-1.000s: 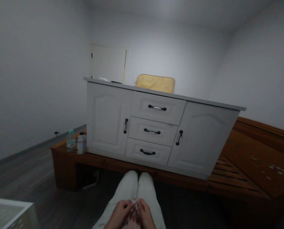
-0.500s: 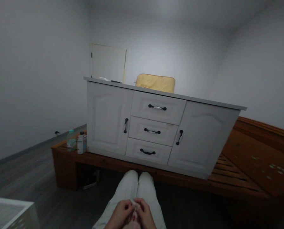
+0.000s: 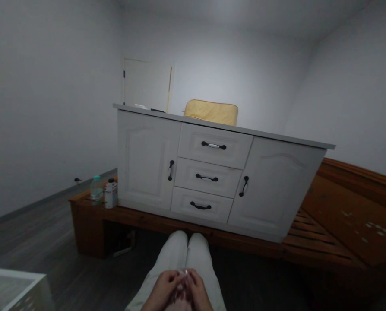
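Over my lap, my left hand (image 3: 163,287) and my right hand (image 3: 197,287) meet with fingers curled inward. Between them is a small pale, shiny thing (image 3: 182,290) with dark red patches, perhaps a thin plastic bag; its kind is not clear. Both hands pinch its upper part from either side. Its lower end runs toward the bottom edge of the view, over my light trousers (image 3: 197,252).
Ahead stands a white cabinet (image 3: 149,160) on a brown wooden platform (image 3: 141,219), with a woven yellowish case (image 3: 211,112) on top. A clear bottle (image 3: 96,192) and a white bottle (image 3: 111,194) stand at left. A white-framed box (image 3: 24,283) is lower left.
My fingers have shifted slightly on the pale thing, and its top now looks shinier and more crumpled, with more dark red showing. The surroundings have hardly moved.
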